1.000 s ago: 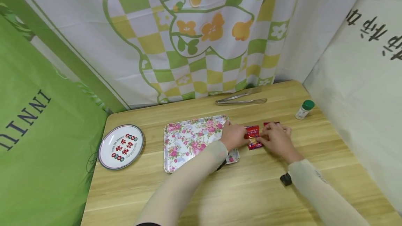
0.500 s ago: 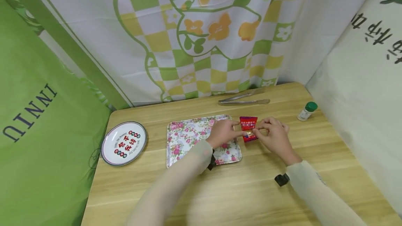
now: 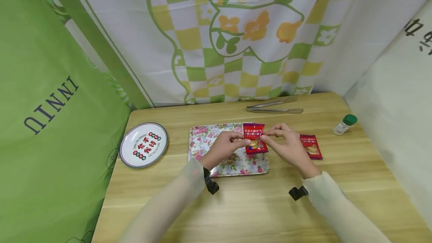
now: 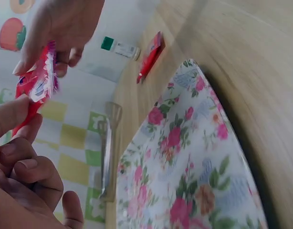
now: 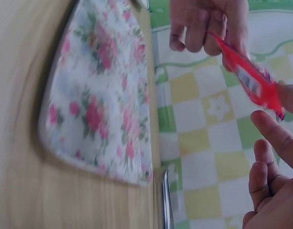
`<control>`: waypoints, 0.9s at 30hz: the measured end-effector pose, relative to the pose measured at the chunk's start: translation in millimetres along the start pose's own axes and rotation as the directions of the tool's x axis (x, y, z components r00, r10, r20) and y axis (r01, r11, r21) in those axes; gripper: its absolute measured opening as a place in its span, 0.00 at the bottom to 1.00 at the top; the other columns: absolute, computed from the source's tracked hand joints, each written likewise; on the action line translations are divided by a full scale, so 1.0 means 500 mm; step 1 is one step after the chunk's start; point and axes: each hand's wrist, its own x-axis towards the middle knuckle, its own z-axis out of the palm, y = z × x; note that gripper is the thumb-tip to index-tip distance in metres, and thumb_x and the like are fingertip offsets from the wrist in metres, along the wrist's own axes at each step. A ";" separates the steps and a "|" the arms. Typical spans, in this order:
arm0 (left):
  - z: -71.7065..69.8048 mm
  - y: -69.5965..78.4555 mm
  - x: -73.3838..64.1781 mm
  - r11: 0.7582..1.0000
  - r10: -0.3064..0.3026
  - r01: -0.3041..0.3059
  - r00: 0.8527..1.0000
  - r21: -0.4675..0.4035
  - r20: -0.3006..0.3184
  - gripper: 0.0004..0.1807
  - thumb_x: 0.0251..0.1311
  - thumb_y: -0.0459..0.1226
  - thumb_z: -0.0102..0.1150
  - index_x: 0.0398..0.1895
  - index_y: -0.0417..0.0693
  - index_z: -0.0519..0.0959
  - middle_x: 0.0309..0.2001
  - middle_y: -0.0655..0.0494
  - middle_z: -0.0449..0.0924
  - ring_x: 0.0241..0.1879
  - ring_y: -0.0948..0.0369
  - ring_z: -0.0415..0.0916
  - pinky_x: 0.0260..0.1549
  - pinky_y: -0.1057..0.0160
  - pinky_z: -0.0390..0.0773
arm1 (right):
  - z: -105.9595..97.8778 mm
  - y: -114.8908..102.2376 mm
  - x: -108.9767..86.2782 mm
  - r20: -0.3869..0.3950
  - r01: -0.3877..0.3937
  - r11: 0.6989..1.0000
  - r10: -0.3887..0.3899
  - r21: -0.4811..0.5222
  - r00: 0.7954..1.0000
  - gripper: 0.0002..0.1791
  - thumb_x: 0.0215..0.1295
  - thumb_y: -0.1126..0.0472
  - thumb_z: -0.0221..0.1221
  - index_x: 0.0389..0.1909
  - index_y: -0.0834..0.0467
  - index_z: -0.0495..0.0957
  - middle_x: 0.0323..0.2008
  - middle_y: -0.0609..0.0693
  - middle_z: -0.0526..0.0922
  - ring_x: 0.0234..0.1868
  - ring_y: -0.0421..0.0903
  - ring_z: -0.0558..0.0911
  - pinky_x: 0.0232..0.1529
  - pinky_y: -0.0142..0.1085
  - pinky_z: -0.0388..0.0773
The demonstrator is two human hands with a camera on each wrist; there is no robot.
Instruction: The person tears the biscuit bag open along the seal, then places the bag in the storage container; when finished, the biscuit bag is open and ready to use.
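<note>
A small red biscuit packet (image 3: 254, 132) is held up over the right part of a floral tray (image 3: 206, 143). My left hand (image 3: 224, 147) pinches its left side between thumb and fingers. On the opposite edge, my right hand (image 3: 287, 145) pinches the packet with thumb and index finger. In the left wrist view the packet (image 4: 34, 88) hangs between both hands, clear of the tray. The right wrist view shows the red packet (image 5: 253, 78) edge-on and blurred. A second red biscuit packet (image 3: 311, 147) lies flat on the table, just beyond my right hand.
A white plate (image 3: 128, 147) with red lettering stands at the table's left. Metal tongs (image 3: 273, 108) lie along the back edge, near the patterned curtain. At the back right is a green-capped shaker bottle (image 3: 345, 124). The wooden table (image 3: 246, 209) extends in front.
Both hands have lifted the packet off the table and carried it left over the tray. The second packet, mostly covered by the right hand before, now shows.
</note>
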 end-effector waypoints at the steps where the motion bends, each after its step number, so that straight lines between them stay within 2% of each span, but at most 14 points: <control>1: -0.006 0.000 -0.009 1.000 -0.007 0.007 1.000 -0.013 -0.014 0.18 0.61 0.54 0.69 0.48 0.56 0.88 0.17 0.54 0.70 0.11 0.62 0.53 0.16 0.57 0.64 | 0.004 -0.006 0.005 0.014 -0.013 1.000 0.013 0.016 1.000 0.18 0.68 0.45 0.66 0.44 0.56 0.88 0.49 0.49 0.77 0.49 0.50 0.75 0.50 0.55 0.68; 4: -0.020 -0.006 -0.027 1.000 0.004 -0.004 0.999 -0.015 -0.037 0.16 0.61 0.52 0.70 0.45 0.54 0.88 0.16 0.54 0.67 0.11 0.62 0.57 0.16 0.58 0.67 | 0.019 -0.018 0.021 0.035 -0.024 0.998 0.022 0.057 0.999 0.19 0.70 0.48 0.64 0.45 0.61 0.87 0.50 0.51 0.77 0.50 0.51 0.75 0.50 0.53 0.70; 10: -0.056 -0.031 -0.064 0.995 0.068 -0.062 0.994 0.079 -0.082 0.14 0.62 0.53 0.69 0.40 0.55 0.88 0.13 0.54 0.67 0.13 0.61 0.66 0.18 0.62 0.70 | 0.068 -0.042 0.058 0.058 0.012 0.989 -0.020 0.146 0.998 0.14 0.68 0.52 0.67 0.39 0.60 0.87 0.49 0.52 0.78 0.49 0.52 0.75 0.51 0.53 0.70; 12: -0.072 -0.039 -0.079 0.993 0.074 -0.063 0.992 0.104 -0.106 0.13 0.63 0.53 0.69 0.38 0.56 0.88 0.13 0.53 0.67 0.13 0.61 0.63 0.19 0.63 0.68 | 0.087 -0.050 0.069 0.078 0.027 0.988 -0.040 0.153 0.996 0.12 0.68 0.52 0.67 0.37 0.58 0.87 0.48 0.50 0.78 0.49 0.51 0.75 0.51 0.53 0.71; 15: -0.081 -0.048 -0.090 0.992 0.066 -0.052 0.991 0.118 -0.116 0.11 0.63 0.52 0.69 0.37 0.58 0.89 0.13 0.53 0.68 0.13 0.62 0.61 0.19 0.63 0.68 | 0.103 -0.050 0.072 0.100 0.036 0.988 -0.051 0.151 0.994 0.09 0.68 0.54 0.67 0.35 0.56 0.86 0.47 0.49 0.77 0.48 0.50 0.76 0.50 0.53 0.71; 20: -0.090 -0.056 -0.095 0.987 0.075 -0.055 0.989 0.152 -0.127 0.12 0.64 0.52 0.68 0.39 0.57 0.89 0.12 0.57 0.64 0.13 0.62 0.56 0.20 0.64 0.67 | 0.120 -0.054 0.074 0.098 0.035 0.988 -0.050 0.151 0.994 0.08 0.68 0.56 0.67 0.33 0.56 0.86 0.47 0.48 0.77 0.48 0.48 0.75 0.49 0.51 0.71; 27: -0.110 -0.059 -0.086 0.988 0.085 -0.064 0.986 0.142 -0.147 0.18 0.62 0.55 0.68 0.44 0.55 0.88 0.12 0.57 0.64 0.12 0.63 0.58 0.18 0.64 0.67 | 0.131 -0.066 0.088 0.091 0.025 0.981 -0.043 0.193 0.995 0.08 0.69 0.55 0.67 0.35 0.56 0.86 0.48 0.48 0.77 0.50 0.46 0.74 0.50 0.48 0.69</control>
